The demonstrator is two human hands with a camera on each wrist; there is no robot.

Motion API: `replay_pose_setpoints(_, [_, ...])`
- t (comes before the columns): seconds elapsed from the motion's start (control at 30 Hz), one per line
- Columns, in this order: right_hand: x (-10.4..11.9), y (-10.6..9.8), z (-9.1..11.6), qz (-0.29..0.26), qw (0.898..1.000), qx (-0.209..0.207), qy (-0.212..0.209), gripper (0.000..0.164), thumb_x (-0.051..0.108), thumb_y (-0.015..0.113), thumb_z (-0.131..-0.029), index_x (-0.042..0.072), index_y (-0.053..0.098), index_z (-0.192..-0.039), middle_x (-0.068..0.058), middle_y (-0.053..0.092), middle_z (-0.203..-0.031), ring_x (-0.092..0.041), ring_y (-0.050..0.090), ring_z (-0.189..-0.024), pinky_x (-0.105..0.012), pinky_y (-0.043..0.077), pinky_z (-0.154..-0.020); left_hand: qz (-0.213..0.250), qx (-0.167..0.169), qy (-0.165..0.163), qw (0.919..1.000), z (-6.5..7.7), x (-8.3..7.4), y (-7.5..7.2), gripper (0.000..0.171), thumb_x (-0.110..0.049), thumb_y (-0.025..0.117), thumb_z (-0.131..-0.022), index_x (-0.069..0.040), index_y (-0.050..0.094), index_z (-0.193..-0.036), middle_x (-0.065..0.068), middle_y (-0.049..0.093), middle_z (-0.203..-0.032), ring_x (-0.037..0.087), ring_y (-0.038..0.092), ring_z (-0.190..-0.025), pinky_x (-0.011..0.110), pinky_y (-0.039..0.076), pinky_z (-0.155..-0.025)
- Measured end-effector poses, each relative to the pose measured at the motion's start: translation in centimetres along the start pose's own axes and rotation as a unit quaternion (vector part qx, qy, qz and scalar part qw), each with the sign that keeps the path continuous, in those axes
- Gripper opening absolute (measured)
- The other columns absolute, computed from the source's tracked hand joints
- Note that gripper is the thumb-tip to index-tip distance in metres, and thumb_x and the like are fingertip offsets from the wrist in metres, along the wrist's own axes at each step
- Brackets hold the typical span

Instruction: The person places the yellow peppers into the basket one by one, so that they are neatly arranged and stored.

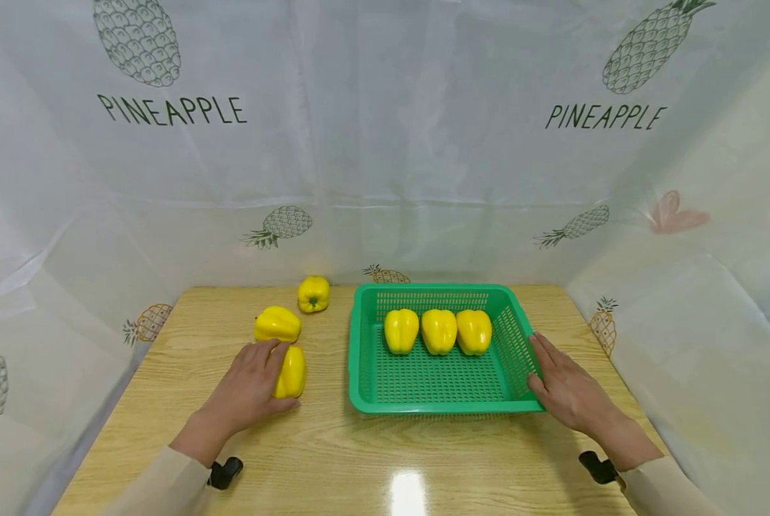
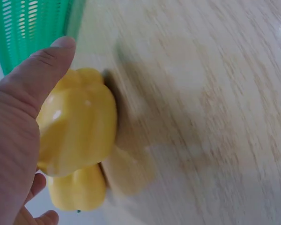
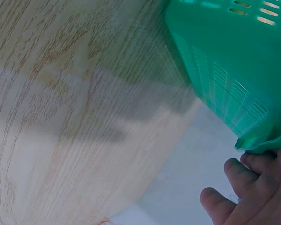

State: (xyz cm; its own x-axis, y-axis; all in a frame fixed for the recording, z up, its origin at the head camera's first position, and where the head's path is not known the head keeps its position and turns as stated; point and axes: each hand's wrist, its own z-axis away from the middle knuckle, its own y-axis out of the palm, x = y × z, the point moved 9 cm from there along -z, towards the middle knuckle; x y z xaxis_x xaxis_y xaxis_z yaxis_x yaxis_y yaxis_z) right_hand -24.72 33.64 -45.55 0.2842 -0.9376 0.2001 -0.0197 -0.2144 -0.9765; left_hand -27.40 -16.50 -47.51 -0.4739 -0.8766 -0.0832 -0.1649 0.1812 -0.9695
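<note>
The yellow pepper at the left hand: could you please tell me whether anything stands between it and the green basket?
No other object shows between the yellow pepper at the left hand and the green basket, only a strip of tabletop. The basket's raised left rim would probably block a straight slide inside.

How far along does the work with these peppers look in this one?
About halfway, if the peppers are being loaded into the green basket. Done: three yellow peppers sit inside it. In hand: the left hand is at a fourth pepper, though a firm grip isn't certain; the right hand touches the basket's right side. Remaining: a fifth pepper and a sixth pepper, both outside on the table.
</note>
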Motion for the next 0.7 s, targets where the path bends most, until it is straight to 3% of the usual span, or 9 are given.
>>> replay_pose_setpoints(0.27, [0.1,0.0,0.1,-0.001,1.000,0.002,-0.001,0.067,0.025,0.049,-0.111,-0.009,0.024,-0.163,-0.033,0.027,-0.167,-0.053,0.040,-0.147,-0.068,0.034,-0.118,-0.031,-0.012,0.004,0.9994,-0.3,0.0,0.4,0.110,-0.062,0.090,-0.074,0.007,0.044,-0.147,0.027,0.055,-0.136,0.045,0.055,-0.128,0.060,0.048,-0.109])
replay_pose_setpoints(0.43, [0.1,0.0,0.1,0.001,1.000,0.003,-0.001,0.066,0.025,0.048,-0.111,-0.009,0.024,-0.162,-0.033,0.027,-0.167,-0.053,0.040,-0.147,-0.068,0.035,-0.117,-0.045,-0.014,0.021,0.9987,-0.8,-0.3,0.7,0.110,-0.060,0.093,-0.071,0.008,0.047,-0.144,0.024,0.057,-0.129,0.040,0.057,-0.119,0.055,0.053,-0.102])
replay_pose_setpoints(0.7, [0.2,-0.1,0.0,0.003,1.000,0.005,-0.001,0.065,0.024,0.047,-0.111,-0.009,0.024,-0.162,-0.033,0.026,-0.167,-0.053,0.040,-0.147,-0.067,0.036,-0.118,-0.026,0.042,0.040,0.9979,-1.1,-0.3,1.2,0.116,-0.047,0.096,-0.074,0.009,0.036,-0.155,0.026,0.050,-0.145,0.041,0.052,-0.134,0.057,0.047,-0.113])
